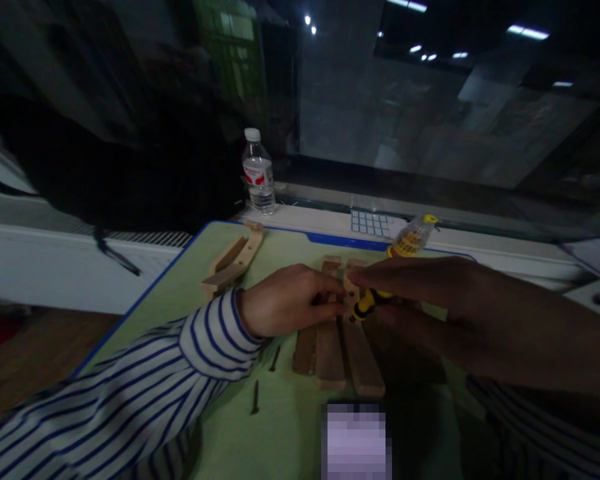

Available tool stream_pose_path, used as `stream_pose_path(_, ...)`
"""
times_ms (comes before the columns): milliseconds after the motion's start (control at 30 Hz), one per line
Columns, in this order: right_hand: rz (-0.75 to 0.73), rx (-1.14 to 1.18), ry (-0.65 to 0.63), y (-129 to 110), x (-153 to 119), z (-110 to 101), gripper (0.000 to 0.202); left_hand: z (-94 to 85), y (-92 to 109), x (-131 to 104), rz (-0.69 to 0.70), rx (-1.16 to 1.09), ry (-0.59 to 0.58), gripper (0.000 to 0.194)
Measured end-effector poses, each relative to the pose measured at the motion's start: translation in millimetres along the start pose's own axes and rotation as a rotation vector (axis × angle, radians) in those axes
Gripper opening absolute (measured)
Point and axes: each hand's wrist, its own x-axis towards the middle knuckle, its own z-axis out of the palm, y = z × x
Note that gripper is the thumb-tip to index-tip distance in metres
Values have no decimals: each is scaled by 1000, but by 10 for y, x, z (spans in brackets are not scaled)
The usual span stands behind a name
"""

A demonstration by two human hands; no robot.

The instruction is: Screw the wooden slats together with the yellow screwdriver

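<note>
Right hand (425,297), fingers clamped on a yellow-and-black screwdriver-like tool (364,307), sits over long tan wooden bars (331,361); whether left-hand fingers (325,312) grip, I cannot tell. Bracing those bars should help.

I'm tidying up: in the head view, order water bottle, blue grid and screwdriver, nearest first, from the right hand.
1. Screwdriver: in the right hand
2. Blue grid: ahead, by the sill
3. Water bottle: same sill, farther left
</note>
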Motion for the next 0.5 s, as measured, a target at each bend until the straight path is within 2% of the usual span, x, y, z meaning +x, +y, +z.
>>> stream_pose_path(67,-8,20,-11,-2,-4,-15,48,16,67,-85,-31,-14,77,18)
stream_pose_path(133,-11,52,-26,8,1,-20,44,60,155,-190,-8,-58,212,21)
stream_pose_path(200,-12,91,-35,25,9,-11,39,134,244,-292,163,-130,355,15)
stream_pose_path(267,-21,110,-21,40,15,7,34,229,312,-367,337,-193,414,5)
stream_pose_path(300,-27,109,-11,44,16,16,32,280,331,-391,399,-206,465,10)
stream_pose_path(367,-30,90,10,44,14,30,29,373,341,-414,466,-157,537,19)
stream_pose_path(500,-1,62,-13,13,10,31,23,473,300,-423,511,-48,604,15)
